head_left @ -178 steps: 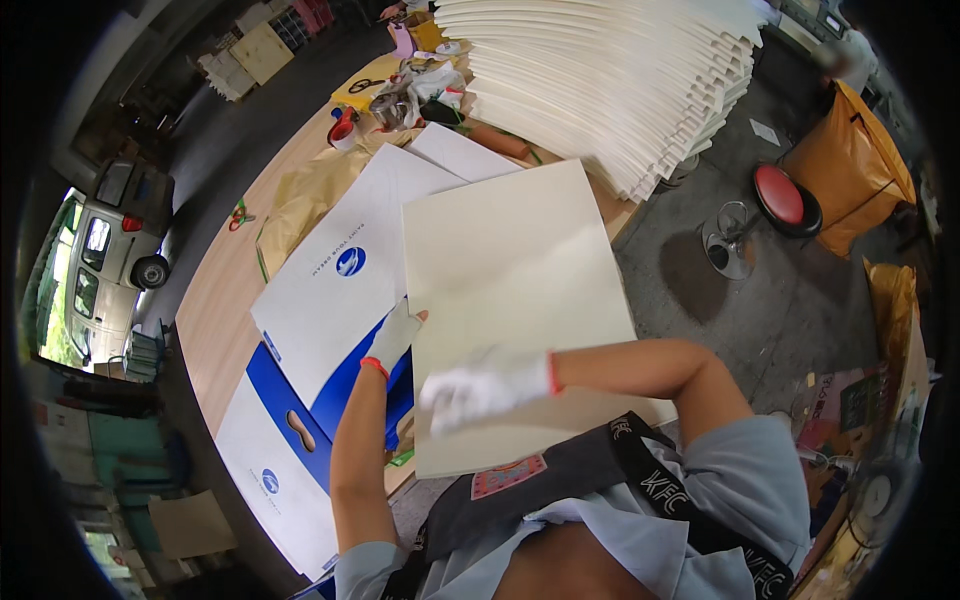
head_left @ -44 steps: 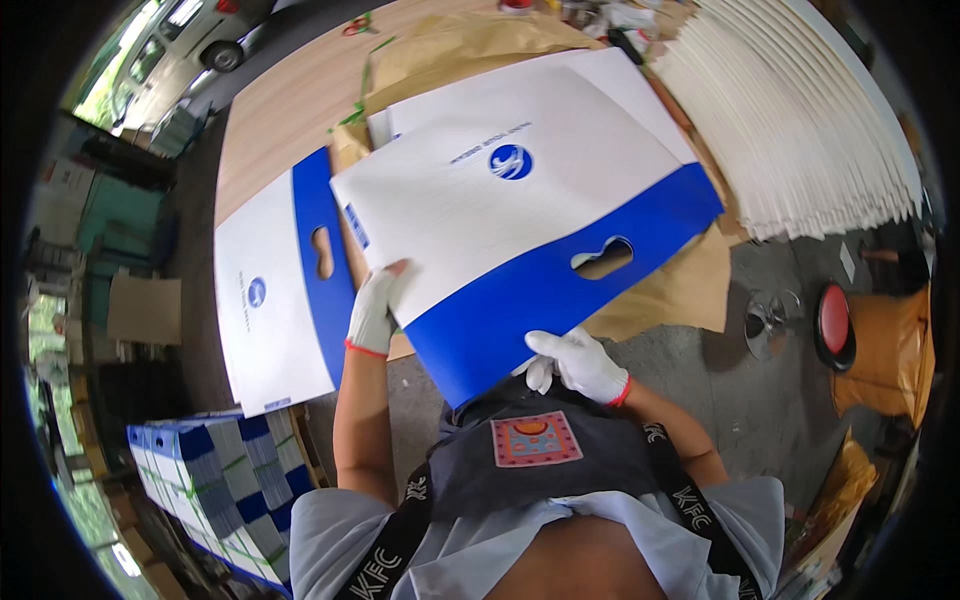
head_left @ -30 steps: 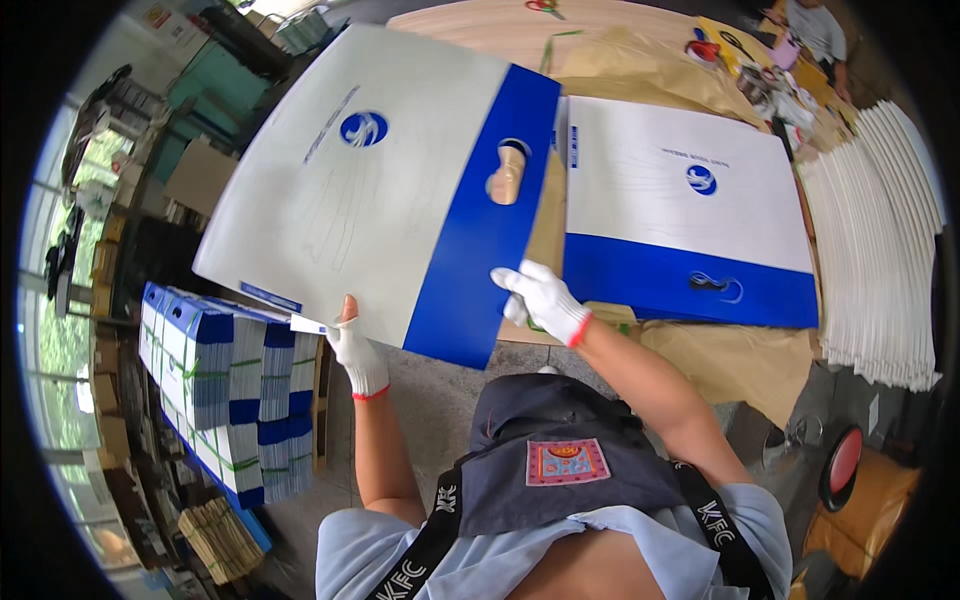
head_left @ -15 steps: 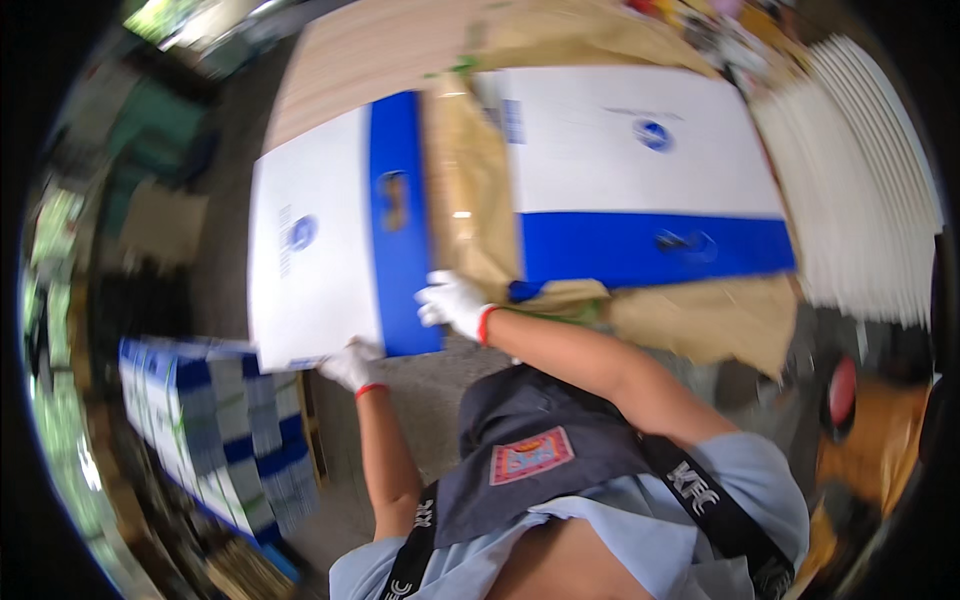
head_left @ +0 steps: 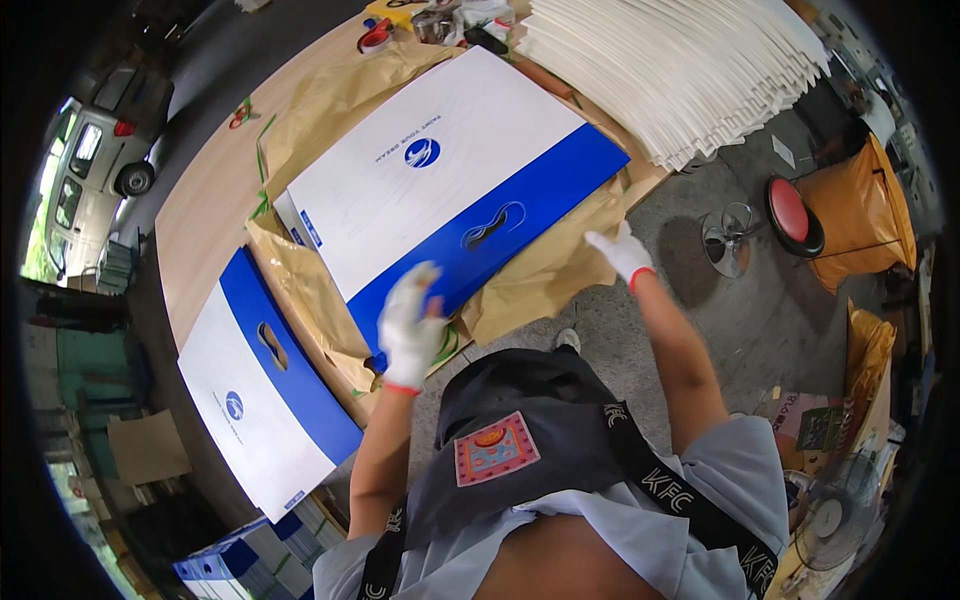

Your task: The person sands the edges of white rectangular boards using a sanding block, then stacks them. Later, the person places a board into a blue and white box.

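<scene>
A white and blue printed cardboard sheet (head_left: 370, 195) with a die-cut handle slot lies on brown wrapping paper (head_left: 545, 275) on the table. Over the near left corner of its blue band is my left hand (head_left: 408, 328), in a white glove with a red cuff. Its fingers point up with the thumb apart, slightly blurred; nothing shows in it. My right hand (head_left: 622, 252), gloved alike, is beside the paper's right edge, fingers stretched out and holding nothing. A similar sheet (head_left: 250, 400) with an open handle hole lies at the left, overhanging the table edge.
A pile of white sheets (head_left: 670, 75) fills the table's far right. Red tape (head_left: 375, 38) and scissors (head_left: 240, 113) lie on the wooden table (head_left: 195, 235). Blue-and-white bundles (head_left: 235, 565) stand low at the left. A red-topped stool (head_left: 790, 212) and a fan (head_left: 830, 515) stand at right.
Both hands have let go of the left sheet and moved right to the sheet on the brown paper. My view has turned to the right.
</scene>
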Demonstrator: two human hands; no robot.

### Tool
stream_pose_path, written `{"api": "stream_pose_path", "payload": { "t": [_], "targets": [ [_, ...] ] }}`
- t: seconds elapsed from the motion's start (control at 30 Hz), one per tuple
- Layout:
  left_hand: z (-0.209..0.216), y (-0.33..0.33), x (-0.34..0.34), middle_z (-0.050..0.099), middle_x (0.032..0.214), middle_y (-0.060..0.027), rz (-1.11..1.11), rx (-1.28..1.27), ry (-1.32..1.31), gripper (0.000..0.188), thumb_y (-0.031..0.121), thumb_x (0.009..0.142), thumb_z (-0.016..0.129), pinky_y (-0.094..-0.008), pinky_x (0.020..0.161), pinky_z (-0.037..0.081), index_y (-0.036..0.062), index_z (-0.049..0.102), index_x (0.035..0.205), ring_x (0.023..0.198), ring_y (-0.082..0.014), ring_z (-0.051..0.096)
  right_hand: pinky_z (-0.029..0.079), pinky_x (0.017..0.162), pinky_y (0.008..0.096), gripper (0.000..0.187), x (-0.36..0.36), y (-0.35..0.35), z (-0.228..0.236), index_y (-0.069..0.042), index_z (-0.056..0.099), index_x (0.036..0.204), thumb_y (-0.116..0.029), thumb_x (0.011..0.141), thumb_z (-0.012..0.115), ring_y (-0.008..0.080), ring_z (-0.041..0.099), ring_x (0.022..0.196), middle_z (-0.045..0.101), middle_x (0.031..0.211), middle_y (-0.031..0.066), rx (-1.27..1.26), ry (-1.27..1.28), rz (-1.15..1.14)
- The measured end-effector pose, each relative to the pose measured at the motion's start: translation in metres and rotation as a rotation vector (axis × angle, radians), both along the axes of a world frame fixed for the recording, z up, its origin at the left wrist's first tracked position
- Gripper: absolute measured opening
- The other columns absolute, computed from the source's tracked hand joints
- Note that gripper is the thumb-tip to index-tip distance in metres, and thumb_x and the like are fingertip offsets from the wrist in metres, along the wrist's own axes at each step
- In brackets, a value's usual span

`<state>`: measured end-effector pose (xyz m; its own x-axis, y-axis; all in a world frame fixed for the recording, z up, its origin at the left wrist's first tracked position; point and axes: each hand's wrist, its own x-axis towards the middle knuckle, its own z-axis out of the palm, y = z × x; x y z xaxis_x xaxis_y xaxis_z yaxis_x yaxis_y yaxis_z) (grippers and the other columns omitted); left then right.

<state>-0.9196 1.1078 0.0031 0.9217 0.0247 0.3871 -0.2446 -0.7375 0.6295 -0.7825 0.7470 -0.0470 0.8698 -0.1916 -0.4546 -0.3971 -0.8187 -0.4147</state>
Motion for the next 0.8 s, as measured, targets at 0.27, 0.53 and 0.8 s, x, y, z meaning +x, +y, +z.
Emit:
{"api": "stream_pose_path", "payload": {
  "t": [0.27, 0.53, 0.8],
  "targets": [
    [-0.024, -0.107, 0.091, 0.055, 0.128, -0.0106, -0.084, 0.617, 0.351, 0.06, 0.034, 0.08, 0.07, -0.0421, 0.091, 0.049, 0.013, 0.047, 0.131, 0.114, -0.0322, 0.056, 0.053, 0.082, 0.0426, 0.11, 0.014, 0.041, 0.011, 0.0, 0.029, 0.148, -0.079, 0.075, 0.053, 0.0314, 0.067, 0.101, 0.066, 0.115, 0.0198, -0.117, 0.053, 0.078],
    [-0.016, -0.122, 0.114, 0.057, 0.114, -0.0119, -0.043, 0.84, 0.607, 0.065, 0.03, 0.077, 0.074, -0.0434, 0.071, 0.056, 0.0112, 0.044, 0.132, 0.096, -0.0316, 0.065, 0.052, 0.078, 0.0443, 0.083, 0.014, 0.035, -0.003, -0.004, 0.034, 0.145, -0.056, 0.085, 0.059, 0.0318, 0.068, 0.094, 0.069, 0.102, 0.0171, -0.116, 0.005, 0.102],
    [-0.016, -0.113, 0.118, 0.06, 0.115, -0.016, -0.017, 0.795, 0.83, 0.083, 0.026, 0.073, 0.078, -0.0437, 0.073, 0.056, 0.0104, 0.034, 0.142, 0.097, -0.0321, 0.066, 0.049, 0.084, 0.0441, 0.08, -0.012, 0.002, -0.04, -0.016, 0.03, 0.15, -0.052, 0.085, 0.06, 0.0334, 0.064, 0.102, 0.067, 0.11, 0.0132, 0.277, -0.175, -0.036]
  ]
}}
